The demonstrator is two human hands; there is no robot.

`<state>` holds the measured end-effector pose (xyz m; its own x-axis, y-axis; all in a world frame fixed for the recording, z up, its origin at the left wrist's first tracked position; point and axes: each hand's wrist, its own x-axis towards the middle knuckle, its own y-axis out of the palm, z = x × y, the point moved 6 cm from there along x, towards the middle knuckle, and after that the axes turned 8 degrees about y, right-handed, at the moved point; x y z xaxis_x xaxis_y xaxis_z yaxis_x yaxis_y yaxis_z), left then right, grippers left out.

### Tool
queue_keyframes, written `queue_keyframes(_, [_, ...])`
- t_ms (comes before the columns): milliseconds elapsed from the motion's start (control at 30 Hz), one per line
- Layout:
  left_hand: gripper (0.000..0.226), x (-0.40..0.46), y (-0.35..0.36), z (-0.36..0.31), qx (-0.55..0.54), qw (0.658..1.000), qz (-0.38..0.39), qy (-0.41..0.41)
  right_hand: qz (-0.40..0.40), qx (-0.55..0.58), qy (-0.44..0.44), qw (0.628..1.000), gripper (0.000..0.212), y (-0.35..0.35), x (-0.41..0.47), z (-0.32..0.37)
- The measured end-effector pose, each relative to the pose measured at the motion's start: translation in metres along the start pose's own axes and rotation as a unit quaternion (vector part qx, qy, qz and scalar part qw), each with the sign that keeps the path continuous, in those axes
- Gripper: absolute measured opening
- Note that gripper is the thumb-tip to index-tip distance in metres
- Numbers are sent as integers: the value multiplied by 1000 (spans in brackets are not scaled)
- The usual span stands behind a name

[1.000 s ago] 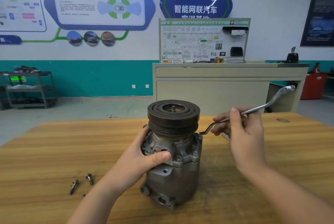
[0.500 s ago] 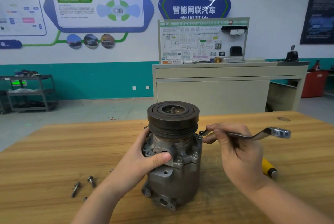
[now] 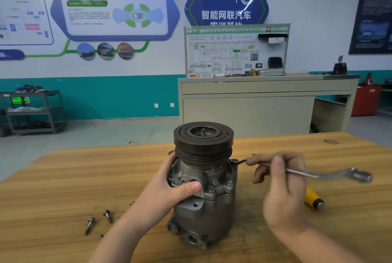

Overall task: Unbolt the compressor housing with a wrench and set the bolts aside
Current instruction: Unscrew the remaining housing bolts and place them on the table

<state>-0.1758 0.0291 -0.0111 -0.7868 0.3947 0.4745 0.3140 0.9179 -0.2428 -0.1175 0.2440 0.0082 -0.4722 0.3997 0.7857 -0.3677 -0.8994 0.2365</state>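
Observation:
A grey compressor (image 3: 210, 207) stands upright on the wooden table (image 3: 63, 188), its dark grooved pulley (image 3: 203, 141) on top. My left hand (image 3: 169, 188) grips the housing from the left, thumb across its front. My right hand (image 3: 280, 186) holds a silver offset wrench (image 3: 331, 174); the wrench's near end sits on a bolt (image 3: 235, 160) at the housing's upper right edge, just under the pulley. The handle points right, nearly level. Loose bolts (image 3: 99, 220) lie on the table left of my left forearm.
A yellow-handled tool (image 3: 314, 198) lies on the table right of my right hand. Beyond the table's far edge stand a beige cabinet (image 3: 254, 109) with a wiring display board and, at far left, a metal shelf cart (image 3: 34, 112).
The wrench handle has swung down from pointing up and to the right to nearly level, with my right hand following. The yellow-handled tool has come into view. My left hand keeps its grip.

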Motion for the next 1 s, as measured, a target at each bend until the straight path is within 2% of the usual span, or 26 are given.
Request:
queue_keyframes(33, [115,0,0,0,-2,1000,-2,-1,-52,58,67,995,16,-5,5,-10])
queue_keyframes(100, [116,0,0,0,-7,1000,-5,-2,-132,138,204,960,18,-11,18,-34])
queue_keyframes(167, [117,-1,0,0,-7,1000,-8,-2,-147,204,336,908,20,-6,35,-61])
queue_keyframes(233, [115,0,0,0,-10,1000,-6,1,-111,238,451,853,21,8,50,-84])
queue_keyframes(300, [114,0,0,-1,-11,1000,-2,2,-41,229,535,812,21,26,54,-100])
queue_keyframes(400, [114,0,1,-1,-14,1000,3,2,22,208,587,782,21,38,52,-109])
queue_keyframes(500, [112,0,1,-1,-11,1000,3,5,-35,263,537,801,28,22,59,-99])
queue_keyframes(567, [109,0,1,-1,-9,1000,-1,6,-65,251,463,848,28,5,64,-83])
queue_keyframes(667, [102,0,1,-2,-12,1000,-2,9,-57,179,360,914,29,-7,58,-56])
queue_keyframes(900, [103,0,3,-5,-18,1000,-7,6,-27,101,240,965,29,-6,32,-20])
queue_keyframes(1000, [101,0,2,-4,-14,1000,-8,4,31,-10,152,988,27,0,21,-3])
